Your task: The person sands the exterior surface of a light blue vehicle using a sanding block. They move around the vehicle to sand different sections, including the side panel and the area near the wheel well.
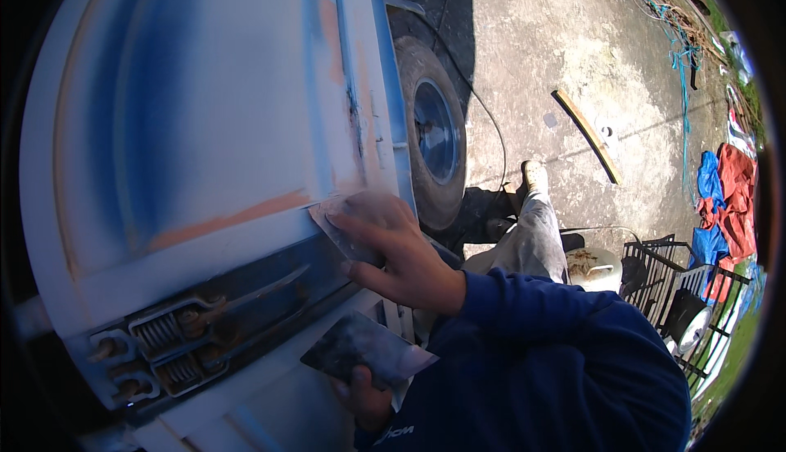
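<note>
A white-and-blue painted metal body panel [192,100] with orange-pink patches fills the left of the head view. My right hand [393,251] presses a thin, pale rectangular sheet [332,227] against the panel's lower right corner, fingers bent over it; whether it is a pad or a scraper I cannot tell. Lower down, my left hand [364,399] grips a dark rectangular plate [364,345] with pale smears, held near my body. Below the panel runs a dark recess with rusty spring fittings [168,337].
A wheel with a blue rim [434,133] is beside the panel. On the concrete [516,42] lie a hose, a wooden strip [585,133] and blue rope [684,67]. My leg stands beside a white gas cylinder [594,268], a black metal rack [659,255] and red and blue tarps [737,190].
</note>
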A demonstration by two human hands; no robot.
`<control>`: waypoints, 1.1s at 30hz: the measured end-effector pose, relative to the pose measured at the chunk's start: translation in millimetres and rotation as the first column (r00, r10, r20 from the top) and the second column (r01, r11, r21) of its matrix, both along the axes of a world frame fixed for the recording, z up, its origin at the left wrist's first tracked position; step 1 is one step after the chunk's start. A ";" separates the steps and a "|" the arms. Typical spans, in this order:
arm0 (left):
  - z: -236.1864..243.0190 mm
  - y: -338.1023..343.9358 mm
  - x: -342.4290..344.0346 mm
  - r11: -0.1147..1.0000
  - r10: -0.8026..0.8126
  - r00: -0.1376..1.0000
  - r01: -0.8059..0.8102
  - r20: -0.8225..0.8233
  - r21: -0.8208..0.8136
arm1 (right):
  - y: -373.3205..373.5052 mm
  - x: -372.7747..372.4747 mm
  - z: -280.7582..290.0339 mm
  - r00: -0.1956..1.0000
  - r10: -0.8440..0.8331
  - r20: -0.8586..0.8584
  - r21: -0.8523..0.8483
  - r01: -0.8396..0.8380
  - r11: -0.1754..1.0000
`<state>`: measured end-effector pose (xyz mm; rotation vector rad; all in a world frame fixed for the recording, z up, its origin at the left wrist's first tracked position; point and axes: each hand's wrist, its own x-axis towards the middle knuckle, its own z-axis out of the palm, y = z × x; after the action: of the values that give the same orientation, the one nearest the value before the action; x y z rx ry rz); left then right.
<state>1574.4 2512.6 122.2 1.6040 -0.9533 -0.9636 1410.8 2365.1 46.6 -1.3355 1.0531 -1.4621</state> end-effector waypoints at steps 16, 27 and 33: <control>0.7 -8.4 -13.3 0.999 -0.046 0.999 0.047 -0.011 0.028 | 11.3 0.2 -19.9 0.991 0.131 -0.002 0.016 -0.131 0.991; -3.7 -7.7 -17.2 0.994 -0.090 0.996 0.088 0.029 0.059 | -7.0 2.9 -57.2 0.999 -0.041 -0.010 -0.015 0.041 0.999; -6.5 -8.5 -25.2 0.997 -0.047 0.999 0.048 -0.017 0.059 | 10.8 -3.8 -68.8 0.994 0.047 -0.101 -0.066 -0.054 0.996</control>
<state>1549.1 2504.1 115.6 1.6274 -0.9644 -1.0440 1407.0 2375.9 -22.1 -1.4871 1.0326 -1.4179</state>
